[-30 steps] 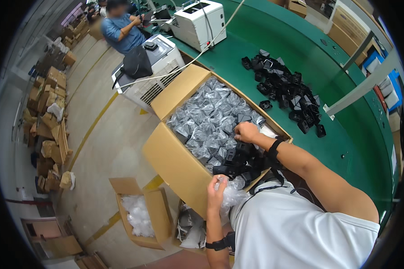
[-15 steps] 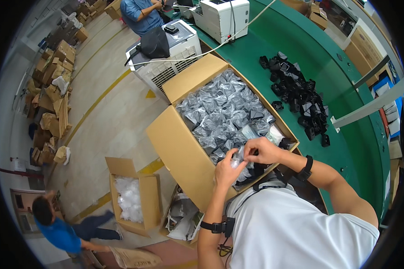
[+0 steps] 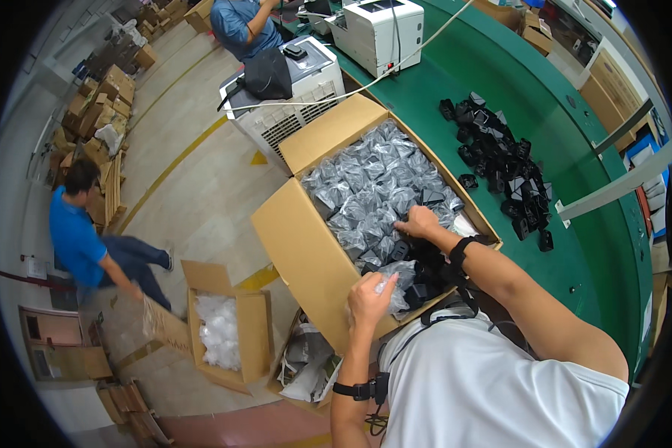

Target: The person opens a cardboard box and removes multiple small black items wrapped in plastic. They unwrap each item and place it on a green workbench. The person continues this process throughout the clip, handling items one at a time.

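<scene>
Left hand fingers clamped on a clear plastic bag at the near edge of the cardboard box | right hand reached into the box, fingers curled among the bagged parts; grip unclear | loose black parts lay on the green counter, right of the box.
</scene>
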`<move>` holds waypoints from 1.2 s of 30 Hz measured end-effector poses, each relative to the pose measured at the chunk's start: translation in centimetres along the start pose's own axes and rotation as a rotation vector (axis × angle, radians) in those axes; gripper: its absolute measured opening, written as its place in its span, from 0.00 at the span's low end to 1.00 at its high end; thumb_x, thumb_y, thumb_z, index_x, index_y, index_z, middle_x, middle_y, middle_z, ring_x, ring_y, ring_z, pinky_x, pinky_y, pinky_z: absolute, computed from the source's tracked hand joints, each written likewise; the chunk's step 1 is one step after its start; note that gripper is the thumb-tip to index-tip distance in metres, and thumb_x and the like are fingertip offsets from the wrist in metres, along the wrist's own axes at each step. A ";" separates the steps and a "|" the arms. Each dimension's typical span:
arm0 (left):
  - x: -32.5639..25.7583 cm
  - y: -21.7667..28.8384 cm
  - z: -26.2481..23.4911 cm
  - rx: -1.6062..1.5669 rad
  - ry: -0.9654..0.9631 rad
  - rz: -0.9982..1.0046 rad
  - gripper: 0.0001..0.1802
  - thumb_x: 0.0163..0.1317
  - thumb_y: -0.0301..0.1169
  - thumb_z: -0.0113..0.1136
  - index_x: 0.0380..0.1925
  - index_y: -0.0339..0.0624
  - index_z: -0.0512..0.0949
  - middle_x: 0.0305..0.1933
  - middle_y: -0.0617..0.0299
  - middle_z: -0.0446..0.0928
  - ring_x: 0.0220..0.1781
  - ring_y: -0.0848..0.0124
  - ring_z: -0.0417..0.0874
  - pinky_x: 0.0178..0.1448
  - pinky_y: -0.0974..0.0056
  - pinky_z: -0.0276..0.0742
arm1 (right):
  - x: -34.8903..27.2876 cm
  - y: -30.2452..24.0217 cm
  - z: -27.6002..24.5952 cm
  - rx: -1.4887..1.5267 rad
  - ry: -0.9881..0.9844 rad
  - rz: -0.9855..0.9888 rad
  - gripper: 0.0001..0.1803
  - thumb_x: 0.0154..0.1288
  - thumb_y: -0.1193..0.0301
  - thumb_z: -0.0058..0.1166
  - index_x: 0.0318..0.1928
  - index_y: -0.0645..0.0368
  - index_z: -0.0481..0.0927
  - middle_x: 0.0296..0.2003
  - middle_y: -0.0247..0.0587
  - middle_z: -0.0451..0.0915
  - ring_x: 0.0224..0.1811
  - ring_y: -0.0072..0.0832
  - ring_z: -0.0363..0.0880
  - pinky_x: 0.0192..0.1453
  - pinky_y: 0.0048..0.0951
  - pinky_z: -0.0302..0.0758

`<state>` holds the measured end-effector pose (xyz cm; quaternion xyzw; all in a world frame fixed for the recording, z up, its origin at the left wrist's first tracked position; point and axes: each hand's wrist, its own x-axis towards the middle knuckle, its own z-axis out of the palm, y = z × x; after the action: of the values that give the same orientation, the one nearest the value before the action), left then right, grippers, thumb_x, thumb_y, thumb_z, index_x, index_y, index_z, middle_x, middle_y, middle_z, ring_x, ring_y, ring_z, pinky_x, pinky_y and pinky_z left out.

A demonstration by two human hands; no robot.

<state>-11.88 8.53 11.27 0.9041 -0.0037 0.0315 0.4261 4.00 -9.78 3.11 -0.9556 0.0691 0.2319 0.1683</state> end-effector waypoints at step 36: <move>-3.6 -0.5 -0.9 -0.058 -0.141 -0.175 0.19 0.51 0.41 0.70 0.40 0.44 0.78 0.32 0.49 0.82 0.36 0.47 0.83 0.39 0.50 0.77 | -13.2 2.2 -7.9 0.473 0.121 -0.850 0.10 0.47 0.70 0.56 0.21 0.64 0.72 0.33 0.44 0.77 0.34 0.37 0.77 0.35 0.33 0.72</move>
<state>-15.50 9.46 11.22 0.8883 0.0444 -0.0697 0.4519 -4.82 -13.87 15.27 -0.8465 -0.2668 0.0649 0.4561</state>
